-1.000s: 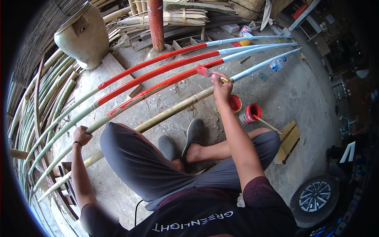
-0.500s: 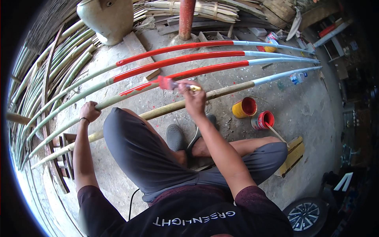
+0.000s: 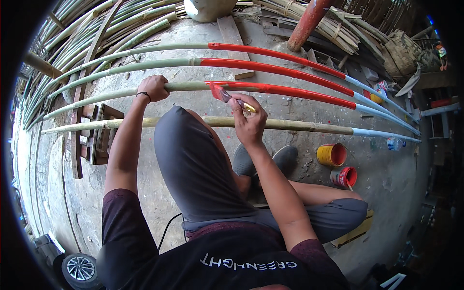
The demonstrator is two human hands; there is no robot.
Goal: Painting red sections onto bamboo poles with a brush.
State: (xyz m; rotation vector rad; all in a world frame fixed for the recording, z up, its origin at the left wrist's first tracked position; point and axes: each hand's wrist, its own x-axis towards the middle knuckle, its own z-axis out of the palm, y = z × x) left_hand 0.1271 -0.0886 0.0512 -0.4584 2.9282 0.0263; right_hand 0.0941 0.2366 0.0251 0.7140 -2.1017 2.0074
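Several long bamboo poles lie across the concrete floor in front of me. My left hand [image 3: 153,87] grips the third pole [image 3: 111,93] on its bare green part. My right hand [image 3: 247,122] holds a paintbrush [image 3: 227,95] whose red-wet bristles touch that same pole where the red paint begins. The two farther poles [image 3: 270,53] carry red middles and pale blue right ends. The nearest pole [image 3: 299,125] is bare tan with a pale blue right end. I sit with one knee raised between my arms.
A yellow paint pot [image 3: 331,154] and a red paint pot [image 3: 344,176] stand on the floor to my right. A small wooden stool [image 3: 99,137] sits under the poles at left. Bamboo bundles [image 3: 87,29] are stacked behind, beside a red post [image 3: 309,21].
My right hand has carried the brush leftward along the pole, from near the paint pots to the left end of the red section. My left hand stays on the pole.
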